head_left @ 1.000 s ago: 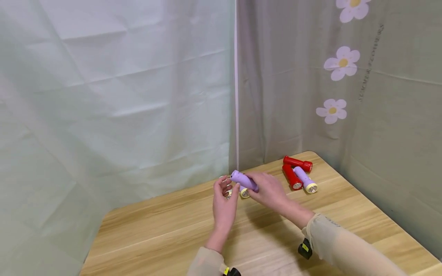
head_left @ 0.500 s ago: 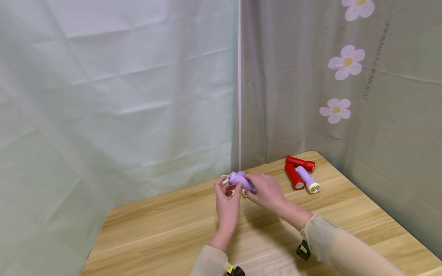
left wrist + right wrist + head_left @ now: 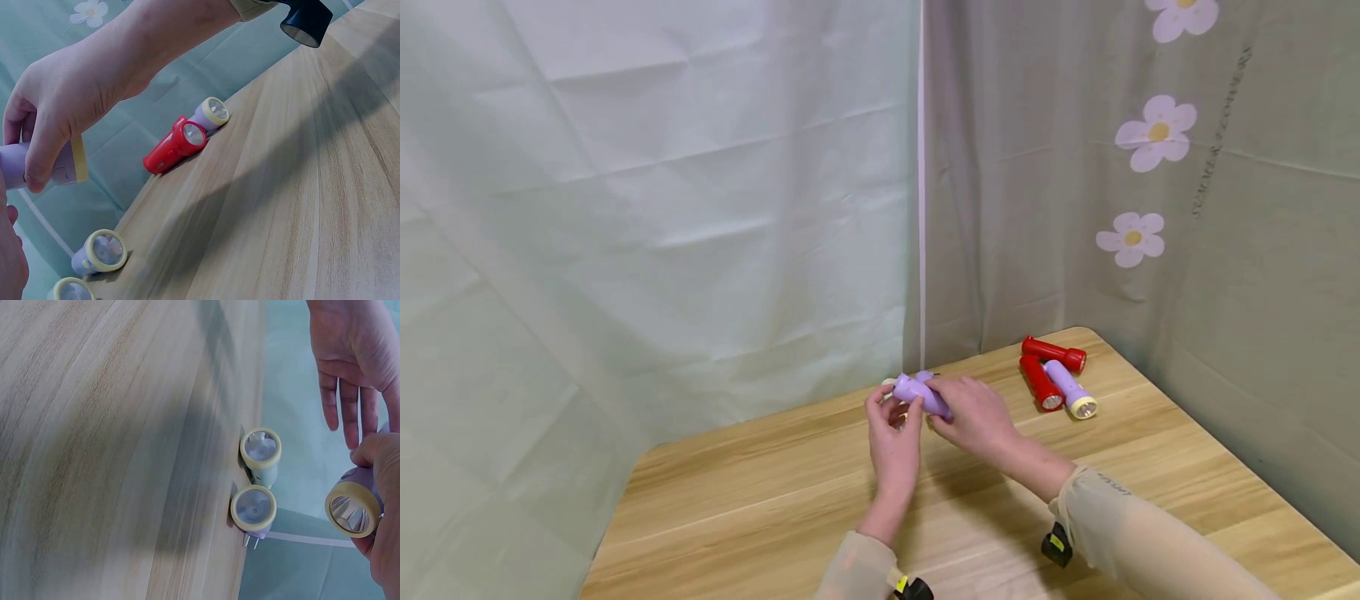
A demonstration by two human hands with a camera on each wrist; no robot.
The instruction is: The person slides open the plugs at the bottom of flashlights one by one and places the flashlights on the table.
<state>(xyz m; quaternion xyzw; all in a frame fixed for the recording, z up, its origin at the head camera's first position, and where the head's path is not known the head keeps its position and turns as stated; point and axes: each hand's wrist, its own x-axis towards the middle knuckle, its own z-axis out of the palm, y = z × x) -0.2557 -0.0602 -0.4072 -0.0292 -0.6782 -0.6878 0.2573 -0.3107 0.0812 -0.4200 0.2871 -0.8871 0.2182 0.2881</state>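
My right hand grips a purple flashlight around its head end, held above the table and tilted. In the right wrist view its cream-rimmed lens shows below the fingers. My left hand pinches the tail end between thumb and index finger; its other fingers extend loosely beside it. Behind the hands, a second purple flashlight with two metal prongs lies beside a pale green flashlight. Both are mostly hidden in the head view.
On the right back of the wooden table two red flashlights lie beside another purple flashlight. Grey-green curtains hang behind the table's back edge.
The held purple flashlight has shifted slightly left and turned a little, with the left thumb now further along it. The lying flashlights stay in place; the head view has shifted slightly.
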